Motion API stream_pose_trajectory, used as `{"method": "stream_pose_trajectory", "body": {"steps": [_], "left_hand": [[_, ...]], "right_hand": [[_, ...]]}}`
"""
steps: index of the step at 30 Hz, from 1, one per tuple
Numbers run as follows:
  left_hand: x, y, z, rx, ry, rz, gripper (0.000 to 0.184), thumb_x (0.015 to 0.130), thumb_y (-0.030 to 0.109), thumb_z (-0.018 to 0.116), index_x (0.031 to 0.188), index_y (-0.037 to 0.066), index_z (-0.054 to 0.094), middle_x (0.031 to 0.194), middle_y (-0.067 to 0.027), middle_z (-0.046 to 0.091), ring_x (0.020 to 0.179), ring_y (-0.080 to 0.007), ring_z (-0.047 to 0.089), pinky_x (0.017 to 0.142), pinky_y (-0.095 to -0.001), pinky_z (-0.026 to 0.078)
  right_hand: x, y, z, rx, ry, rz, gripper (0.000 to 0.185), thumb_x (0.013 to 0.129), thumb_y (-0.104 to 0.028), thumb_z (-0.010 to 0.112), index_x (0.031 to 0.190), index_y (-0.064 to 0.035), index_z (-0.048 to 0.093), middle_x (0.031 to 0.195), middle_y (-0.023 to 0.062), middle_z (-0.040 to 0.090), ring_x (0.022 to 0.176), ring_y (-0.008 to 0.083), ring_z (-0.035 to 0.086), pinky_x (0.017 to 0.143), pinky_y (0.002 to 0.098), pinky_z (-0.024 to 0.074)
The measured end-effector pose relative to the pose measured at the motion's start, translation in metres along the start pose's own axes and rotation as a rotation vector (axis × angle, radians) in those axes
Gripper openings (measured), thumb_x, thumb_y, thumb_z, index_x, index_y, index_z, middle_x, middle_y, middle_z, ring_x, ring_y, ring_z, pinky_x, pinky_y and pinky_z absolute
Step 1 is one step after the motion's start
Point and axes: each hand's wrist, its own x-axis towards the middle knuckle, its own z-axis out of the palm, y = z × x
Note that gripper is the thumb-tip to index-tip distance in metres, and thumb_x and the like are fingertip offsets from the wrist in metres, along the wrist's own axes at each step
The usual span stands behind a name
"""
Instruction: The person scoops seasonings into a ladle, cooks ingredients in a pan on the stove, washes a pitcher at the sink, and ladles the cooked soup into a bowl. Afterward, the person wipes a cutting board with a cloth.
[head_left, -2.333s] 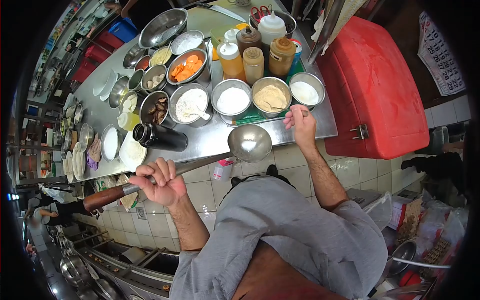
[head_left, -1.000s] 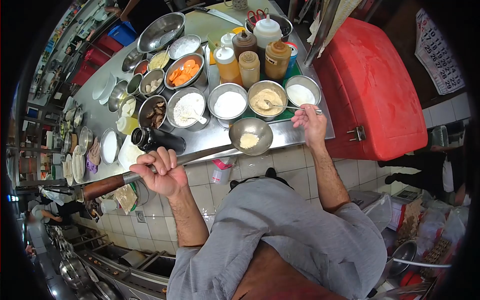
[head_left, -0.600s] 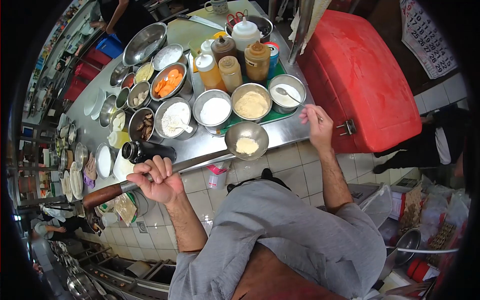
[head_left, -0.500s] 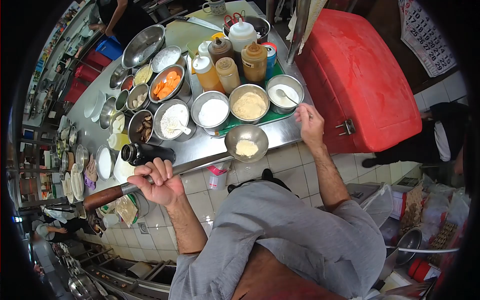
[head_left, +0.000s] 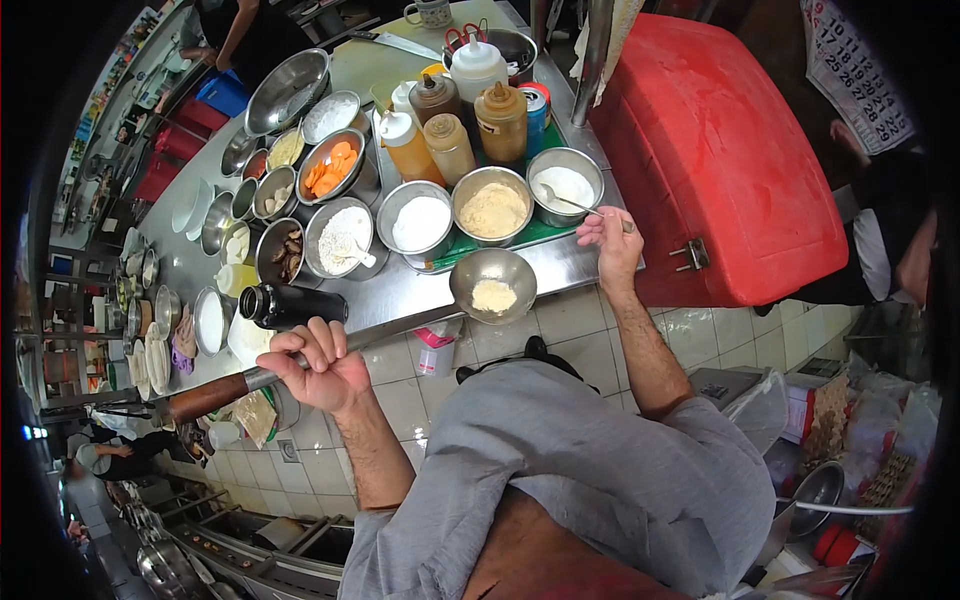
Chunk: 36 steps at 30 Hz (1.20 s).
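Observation:
My left hand (head_left: pixel 325 370) is wrapped round the long handle of a metal ladle (head_left: pixel 493 268), whose bowl hangs just off the table's front edge. Pale yellowish powder (head_left: pixel 493 295) lies in the ladle's bowl. Between the fingers of my right hand (head_left: pixel 612 238) is a small spoon (head_left: pixel 573 204), its tip in the white powder of the rightmost metal bowl (head_left: pixel 566 213). Left of that bowl stand one of tan powder (head_left: pixel 492 208), one of white powder (head_left: pixel 418 222) and one of lumpy white powder with a white spoon (head_left: pixel 343 238).
Squeeze bottles (head_left: pixel 500 122) and a can (head_left: pixel 537 108) stand behind the bowls. A black bottle (head_left: pixel 295 307) lies near the table's front edge. A large red container (head_left: pixel 720 160) adjoins the table's right side. Other people are at the right, back and far left.
My right hand and the spoon have moved from the tan powder to the rightmost bowl. Pale powder has appeared in the ladle since the first frame. The person at right has come closer.

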Motion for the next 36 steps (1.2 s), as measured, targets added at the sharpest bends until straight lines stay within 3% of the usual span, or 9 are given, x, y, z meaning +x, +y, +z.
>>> {"method": "stream_pose_trajectory", "body": {"steps": [5, 16, 20, 22, 24, 28, 30, 34, 36], "left_hand": [[-0.002, -0.007, 0.002, -0.002, 0.010, -0.010, 0.046, 0.093, 0.047, 0.034, 0.081, 0.008, 0.055, 0.048, 0.0030, 0.030, 0.047, -0.0089, 0.023, 0.042, -0.0214, 0.019], [-0.004, -0.036, 0.015, -0.116, -0.023, -0.049, 0.048, 0.092, 0.047, 0.037, 0.083, 0.006, 0.060, 0.048, 0.0020, 0.033, 0.049, -0.0096, 0.026, 0.044, -0.0210, 0.023], [-0.011, -0.045, 0.022, -0.113, 0.003, -0.016, 0.047, 0.092, 0.047, 0.037, 0.083, 0.006, 0.060, 0.048, 0.0027, 0.032, 0.049, -0.0091, 0.026, 0.044, -0.0211, 0.024], [-0.013, -0.044, 0.028, -0.075, 0.057, -0.008, 0.046, 0.092, 0.046, 0.036, 0.079, 0.007, 0.055, 0.048, 0.0038, 0.030, 0.047, -0.0085, 0.026, 0.043, -0.0212, 0.024], [-0.016, -0.042, 0.031, -0.051, 0.084, 0.014, 0.046, 0.092, 0.047, 0.035, 0.078, 0.008, 0.053, 0.048, 0.0043, 0.029, 0.046, -0.0081, 0.025, 0.043, -0.0222, 0.025], [-0.030, -0.026, 0.028, 0.014, 0.163, 0.111, 0.045, 0.093, 0.046, 0.032, 0.077, 0.007, 0.050, 0.048, 0.0036, 0.028, 0.046, -0.0085, 0.025, 0.044, -0.0228, 0.027], [-0.039, -0.012, 0.019, 0.006, 0.198, 0.068, 0.044, 0.094, 0.044, 0.032, 0.078, 0.007, 0.049, 0.048, 0.0032, 0.028, 0.046, -0.0086, 0.025, 0.044, -0.0228, 0.028], [-0.069, 0.035, 0.009, 0.080, 0.271, 0.207, 0.043, 0.094, 0.044, 0.032, 0.079, 0.007, 0.048, 0.048, 0.0030, 0.029, 0.047, -0.0085, 0.026, 0.045, -0.0226, 0.029], [-0.088, 0.061, 0.002, 0.109, 0.332, 0.285, 0.043, 0.093, 0.045, 0.032, 0.078, 0.008, 0.048, 0.049, 0.0030, 0.029, 0.046, -0.0086, 0.026, 0.044, -0.0224, 0.028]], "right_hand": [[0.010, 0.002, -0.010, 0.269, 0.088, 0.094, 0.023, 0.090, -0.017, 0.047, 0.096, 0.0055, 0.049, 0.074, 0.0149, 0.058, 0.061, 0.0224, 0.061, 0.050, 0.0290, 0.0503], [-0.002, -0.059, -0.054, 0.292, -0.038, 0.100, 0.022, 0.091, -0.016, 0.047, 0.095, 0.0048, 0.052, 0.076, 0.0144, 0.059, 0.063, 0.0218, 0.061, 0.051, 0.0285, 0.0498], [-0.015, -0.092, -0.066, -0.048, -0.395, 0.025, 0.021, 0.090, -0.012, 0.048, 0.096, 0.0070, 0.057, 0.083, 0.0145, 0.060, 0.072, 0.0196, 0.061, 0.060, 0.0276, 0.0495], [-0.011, -0.109, -0.045, -0.531, -0.394, -0.396, 0.016, 0.088, -0.007, 0.049, 0.091, 0.0061, 0.059, 0.084, 0.0136, 0.060, 0.073, 0.0177, 0.060, 0.063, 0.0263, 0.0480], [0.004, -0.100, -0.033, -0.622, -0.336, -0.530, 0.013, 0.087, -0.003, 0.049, 0.088, 0.0054, 0.059, 0.079, 0.0107, 0.059, 0.067, 0.0146, 0.056, 0.059, 0.0249, 0.0453], [0.046, -0.051, -0.014, -0.662, -0.475, -0.393, 0.014, 0.087, -0.010, 0.052, 0.085, 0.0026, 0.059, 0.069, 0.0044, 0.054, 0.054, 0.0110, 0.048, 0.048, 0.0236, 0.0398], [0.072, 0.014, -0.025, -0.371, -0.406, 0.081, 0.019, 0.089, -0.019, 0.054, 0.089, -0.0016, 0.060, 0.067, 0.0021, 0.054, 0.050, 0.0055, 0.047, 0.043, 0.0187, 0.0338], [0.077, -0.008, -0.027, -0.347, -0.202, 0.139, 0.036, 0.084, -0.026, 0.061, 0.111, -0.0031, 0.054, 0.068, 0.0005, 0.055, 0.047, 0.0056, 0.045, 0.041, 0.0179, 0.0333], [0.069, -0.020, -0.026, -0.530, 0.026, 0.022, 0.053, 0.080, -0.034, 0.065, 0.119, -0.0016, 0.049, 0.070, 0.0046, 0.054, 0.051, 0.0130, 0.049, 0.042, 0.0250, 0.0394]]}}
